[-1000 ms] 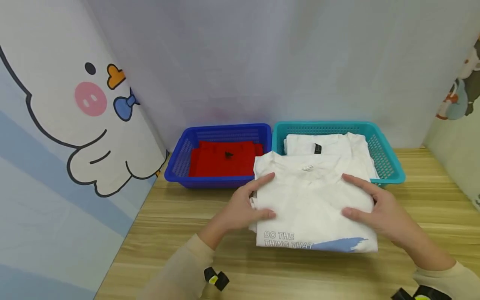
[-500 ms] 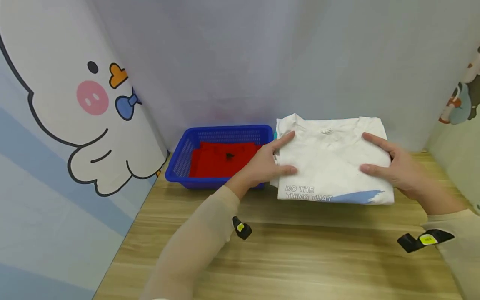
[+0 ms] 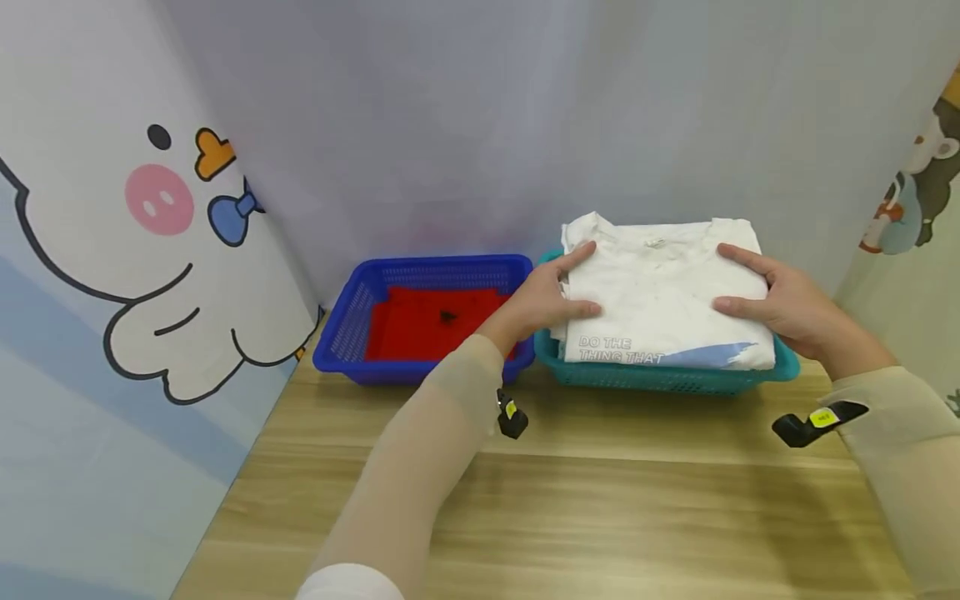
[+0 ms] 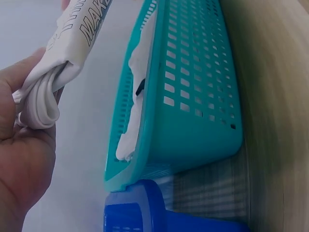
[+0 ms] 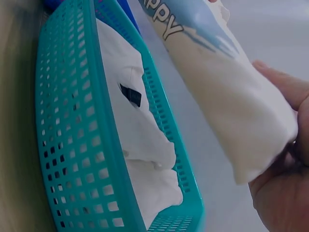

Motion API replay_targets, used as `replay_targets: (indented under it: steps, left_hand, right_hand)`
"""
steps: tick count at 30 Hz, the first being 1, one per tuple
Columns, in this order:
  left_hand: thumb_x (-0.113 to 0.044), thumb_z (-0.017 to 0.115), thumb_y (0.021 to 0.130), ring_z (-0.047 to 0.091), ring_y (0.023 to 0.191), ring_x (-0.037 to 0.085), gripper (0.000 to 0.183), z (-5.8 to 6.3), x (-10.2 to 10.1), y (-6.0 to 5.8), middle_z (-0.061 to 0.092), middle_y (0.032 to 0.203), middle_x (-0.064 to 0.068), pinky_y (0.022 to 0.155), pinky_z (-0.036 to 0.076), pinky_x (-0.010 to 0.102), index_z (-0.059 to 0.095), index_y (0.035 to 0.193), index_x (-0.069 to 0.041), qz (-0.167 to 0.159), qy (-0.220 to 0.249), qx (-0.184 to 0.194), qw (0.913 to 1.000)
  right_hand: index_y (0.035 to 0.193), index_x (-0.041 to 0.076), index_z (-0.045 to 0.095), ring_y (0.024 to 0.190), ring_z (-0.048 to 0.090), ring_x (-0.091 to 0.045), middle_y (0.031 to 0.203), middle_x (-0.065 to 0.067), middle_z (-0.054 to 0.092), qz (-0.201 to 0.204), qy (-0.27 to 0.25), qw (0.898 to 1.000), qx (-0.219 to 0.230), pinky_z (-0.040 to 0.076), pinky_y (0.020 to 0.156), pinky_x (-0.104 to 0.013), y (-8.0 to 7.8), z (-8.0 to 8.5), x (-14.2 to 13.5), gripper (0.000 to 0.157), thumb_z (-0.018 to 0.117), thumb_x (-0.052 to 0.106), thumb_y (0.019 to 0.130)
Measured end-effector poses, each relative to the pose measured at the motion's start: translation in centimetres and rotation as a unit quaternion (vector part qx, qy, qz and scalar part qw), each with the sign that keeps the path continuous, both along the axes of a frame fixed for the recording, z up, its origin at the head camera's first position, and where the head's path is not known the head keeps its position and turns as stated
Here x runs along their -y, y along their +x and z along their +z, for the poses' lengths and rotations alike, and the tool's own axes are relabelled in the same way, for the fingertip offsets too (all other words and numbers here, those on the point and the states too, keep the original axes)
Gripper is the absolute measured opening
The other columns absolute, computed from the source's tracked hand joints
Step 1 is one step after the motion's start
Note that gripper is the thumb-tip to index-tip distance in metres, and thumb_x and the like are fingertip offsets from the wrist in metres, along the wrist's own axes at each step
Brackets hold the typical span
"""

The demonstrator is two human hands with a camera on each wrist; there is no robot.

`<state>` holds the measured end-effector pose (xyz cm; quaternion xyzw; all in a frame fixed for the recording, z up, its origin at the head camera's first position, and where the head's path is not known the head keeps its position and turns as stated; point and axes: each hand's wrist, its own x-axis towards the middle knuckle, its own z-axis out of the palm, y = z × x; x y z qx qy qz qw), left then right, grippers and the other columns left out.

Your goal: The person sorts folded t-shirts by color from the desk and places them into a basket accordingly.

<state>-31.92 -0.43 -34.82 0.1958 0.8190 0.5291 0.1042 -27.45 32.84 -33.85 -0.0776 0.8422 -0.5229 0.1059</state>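
Observation:
A folded white T-shirt (image 3: 663, 292) with printed lettering and a blue brush stroke is held level above the teal basket (image 3: 675, 379). My left hand (image 3: 543, 300) grips its left edge, thumb and fingertip on top. The right hand (image 3: 791, 308) holds the opposite edge in the same way. In the left wrist view the folded layers of the shirt (image 4: 41, 99) show at the left palm. Both wrist views show a gap between the held shirt and the basket. More white clothing (image 5: 135, 111) with a black label lies inside the basket; the head view hides it.
To the left of the teal basket stands a blue basket (image 3: 427, 372) with folded red clothing (image 3: 427, 325) in it. Both rest on a wooden table (image 3: 600, 508) against a pale curtain (image 3: 480, 125). A cartoon-printed panel (image 3: 112, 333) borders the left side.
Over the last second both hands have carried the folded white T-shirt away from me and slightly right, from in front of the teal basket to over it. The grip looks unchanged.

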Motion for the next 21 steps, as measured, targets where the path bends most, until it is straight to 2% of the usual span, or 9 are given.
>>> replay_targets:
  steps: [3,5,8,10,11,14,17,21]
  left_hand:
    - [-0.025,0.084,0.075,0.044,0.124,0.016,0.089,-0.4,-0.3,-0.6,0.031,0.153,-0.004,0.089,0.05,0.024,0.032,0.143,-0.051,0.005,-0.007,0.002,1.0]
    - [-0.023,0.083,0.076,0.043,0.126,0.015,0.089,-0.8,-0.7,-1.0,0.031,0.153,-0.008,0.091,0.049,0.025,0.032,0.145,-0.048,0.005,-0.009,0.002,0.9999]
    - [-0.022,0.083,0.076,0.043,0.126,0.015,0.09,-1.4,-1.5,-1.3,0.031,0.153,-0.011,0.092,0.048,0.025,0.032,0.146,-0.045,0.006,-0.015,0.005,0.9999]
    - [-0.022,0.083,0.077,0.043,0.125,0.016,0.09,-2.0,-1.9,-1.3,0.031,0.153,-0.009,0.092,0.048,0.026,0.031,0.147,-0.044,0.011,-0.027,0.006,0.9996]
    - [-0.023,0.083,0.077,0.043,0.125,0.016,0.09,-2.2,-2.2,-1.4,0.032,0.153,-0.007,0.093,0.048,0.026,0.031,0.147,-0.044,0.014,-0.036,0.006,0.9992]
    - [-0.026,0.082,0.077,0.043,0.127,0.017,0.09,-3.0,-2.6,-1.4,0.033,0.153,-0.004,0.096,0.047,0.029,0.03,0.148,-0.044,0.022,-0.062,0.003,0.9978]
    - [-0.028,0.081,0.078,0.04,0.132,0.017,0.089,-3.9,-2.7,-1.4,0.035,0.153,-0.002,0.101,0.043,0.034,0.029,0.148,-0.043,0.027,-0.08,-0.005,0.9964]
    - [-0.029,0.08,0.079,0.035,0.138,0.017,0.088,-4.9,-2.7,-1.3,0.034,0.153,-0.004,0.106,0.038,0.039,0.029,0.149,-0.042,0.035,-0.101,-0.008,0.9942]
  right_hand:
    - [0.152,0.044,0.014,0.124,0.039,-0.031,0.16,-0.013,-0.006,0.002,-0.002,1.0,0.002,0.054,0.077,-0.026,-0.5,-0.4,0.0,0.082,0.067,0.031,0.091]
    - [0.152,0.043,0.015,0.12,0.045,-0.028,0.16,-0.015,-0.006,0.002,-0.003,1.0,0.002,0.055,0.076,-0.027,-0.8,-0.7,-0.2,0.081,0.067,0.031,0.091]
    - [0.153,0.042,0.016,0.1,0.059,-0.022,0.159,-0.018,-0.003,-0.001,-0.009,1.0,0.01,0.056,0.075,-0.031,-1.1,-1.2,-0.7,0.081,0.067,0.029,0.091]
    - [0.153,0.041,0.016,0.091,0.063,-0.019,0.158,-0.02,-0.002,0.0,-0.011,1.0,0.016,0.056,0.074,-0.033,-1.3,-1.8,-1.1,0.081,0.067,0.028,0.091]
    - [0.153,0.041,0.017,0.091,0.063,-0.019,0.158,-0.02,0.0,0.0,-0.012,1.0,0.018,0.056,0.074,-0.033,-1.4,-2.1,-1.2,0.081,0.068,0.028,0.091]
    - [0.154,0.038,0.017,0.107,0.055,-0.024,0.158,-0.021,0.003,0.004,0.003,1.0,0.015,0.055,0.077,-0.028,-1.7,-3.1,-1.5,0.083,0.069,0.029,0.09]
    - [0.155,0.034,0.016,0.121,0.041,-0.034,0.157,-0.024,0.004,0.005,0.025,1.0,0.008,0.051,0.077,-0.021,-1.8,-3.9,-1.5,0.085,0.07,0.031,0.089]
    - [0.155,0.029,0.015,0.129,0.03,-0.041,0.157,-0.025,0.001,0.012,0.035,0.999,0.009,0.047,0.077,-0.015,-1.9,-4.6,-1.3,0.086,0.07,0.032,0.089]
